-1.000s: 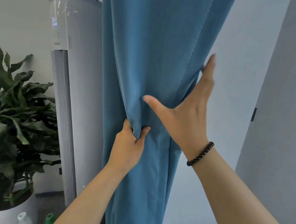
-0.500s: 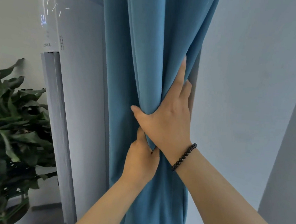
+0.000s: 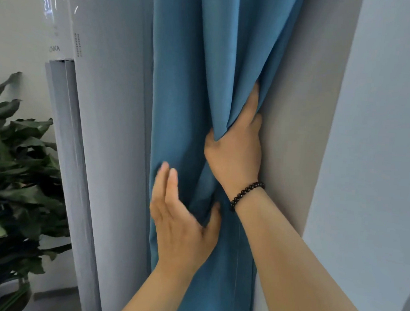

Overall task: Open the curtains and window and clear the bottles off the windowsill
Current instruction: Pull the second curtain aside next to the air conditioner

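Observation:
A blue curtain (image 3: 200, 70) hangs gathered in folds between a white standing air conditioner and a wall corner. My right hand (image 3: 235, 152), with a dark bead bracelet at the wrist, grips a bunch of the curtain's right edge against the wall. Lower and to the left, my left hand (image 3: 182, 229) has its fingers spread flat against the curtain folds, the thumb tucked into a fold. No window, windowsill or bottles are in view.
A tall white standing air conditioner (image 3: 102, 148) is right beside the curtain on the left. A leafy green potted plant (image 3: 15, 178) fills the lower left. A grey wall corner (image 3: 297, 137) and pale blue wall (image 3: 382, 143) are on the right.
My left hand has let go of its pinch on the curtain and opened flat. My right hand has closed on the curtain's right edge and pushed it towards the wall. The view has moved closer.

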Demonstrator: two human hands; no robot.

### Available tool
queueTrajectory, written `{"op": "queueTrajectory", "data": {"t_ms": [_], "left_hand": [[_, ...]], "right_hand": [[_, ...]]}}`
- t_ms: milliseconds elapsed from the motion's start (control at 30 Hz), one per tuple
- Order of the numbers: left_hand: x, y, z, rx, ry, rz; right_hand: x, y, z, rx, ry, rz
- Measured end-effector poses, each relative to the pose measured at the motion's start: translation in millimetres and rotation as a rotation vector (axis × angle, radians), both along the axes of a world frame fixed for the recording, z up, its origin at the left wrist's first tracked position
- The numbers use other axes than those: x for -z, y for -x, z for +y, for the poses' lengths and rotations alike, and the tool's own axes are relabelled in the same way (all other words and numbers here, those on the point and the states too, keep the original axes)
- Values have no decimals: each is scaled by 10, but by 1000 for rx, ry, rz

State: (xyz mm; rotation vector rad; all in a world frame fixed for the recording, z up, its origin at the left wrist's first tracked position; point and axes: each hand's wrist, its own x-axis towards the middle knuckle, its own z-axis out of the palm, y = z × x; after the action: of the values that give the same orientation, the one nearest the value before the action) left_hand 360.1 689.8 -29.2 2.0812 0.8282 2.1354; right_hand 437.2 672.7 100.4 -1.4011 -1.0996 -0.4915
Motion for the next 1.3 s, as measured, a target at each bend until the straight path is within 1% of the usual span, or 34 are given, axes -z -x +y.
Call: {"op": "queueTrajectory", "data": {"t_ms": [100, 200, 267, 367, 433, 567, 633, 733, 767, 833, 1033, 1167, 1300], "left_hand": [[-84, 76, 211, 0, 35, 37], [-202, 104, 462, 192, 199, 83], [-195, 53, 607, 295, 270, 84], [-100, -65, 773, 398, 392, 81], [-34, -139, 872, 444, 438, 102], [25, -240, 1079, 487, 465, 126], [65, -296, 1179, 489, 443, 118], [114, -375, 1344, 339, 356, 92], [106, -375, 1394, 290, 375, 83], [85, -368, 1545, 261, 439, 66], [171, -229, 2086, 486, 620, 50], [213, -253, 2291, 670, 616, 106], [276, -352, 2410, 732, 589, 158]], "right_hand": [[-11, -66, 153, 42, -5, 11], [1, -101, 302, 61, -21, 13], [7, -96, 422, 68, -20, 22], [2, -77, 603, 62, 0, 36], [-10, -90, 721, 59, 9, 38], [-53, -167, 877, 62, 9, 50], [-62, -197, 947, 84, 7, 51], [-69, -252, 1054, 138, 21, 34], [-76, -267, 1098, 160, 31, 29], [-90, -289, 1199, 196, 47, 29], [-119, -318, 1476, 194, 73, 38], [-76, -352, 1640, 183, 73, 21], [-112, -415, 1774, 183, 66, 28]]}}
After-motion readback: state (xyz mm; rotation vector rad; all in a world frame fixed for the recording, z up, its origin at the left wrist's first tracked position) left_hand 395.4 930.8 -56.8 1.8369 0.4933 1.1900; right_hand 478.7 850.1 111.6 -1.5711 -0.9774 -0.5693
